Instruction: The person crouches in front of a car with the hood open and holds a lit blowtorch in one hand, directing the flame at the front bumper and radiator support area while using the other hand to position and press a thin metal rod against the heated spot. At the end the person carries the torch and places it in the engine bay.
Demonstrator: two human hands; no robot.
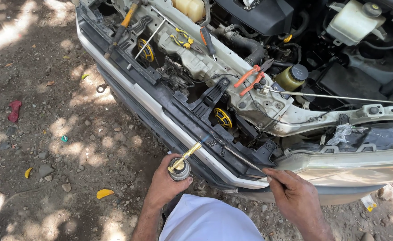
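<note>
Below the open bonnet: a car front [232,111] stands with its grille off, over dusty ground [49,134] dappled with sun.
Left hand: the left hand [165,180] has its fingers closed round a small gas torch [181,166], a grey can with a brass nozzle that slants up toward the bumper edge.
Torch tip: a faint bluish flame seems to show at the nozzle end, hard to make out against the dark trim.
Right hand: the right hand [294,194] has its fingers curled and pinched on a thin metal rod [243,158], whose far end lies near the nozzle tip at the bumper [169,122].
Hidden: the can's lower part is covered by the fingers; both forearms are cut off at the lower edge, above a white cloth at the person's lap.
Containers: a whitish reservoir [353,22] sits at upper right, a yellowish bottle with black cap [292,76] near the middle.
Tools: orange-handled pliers [250,78] lie on the crossmember, yellow-handled pliers [182,38] further left.
Discs: two yellow horn discs [223,118] sit behind the black frame.
</note>
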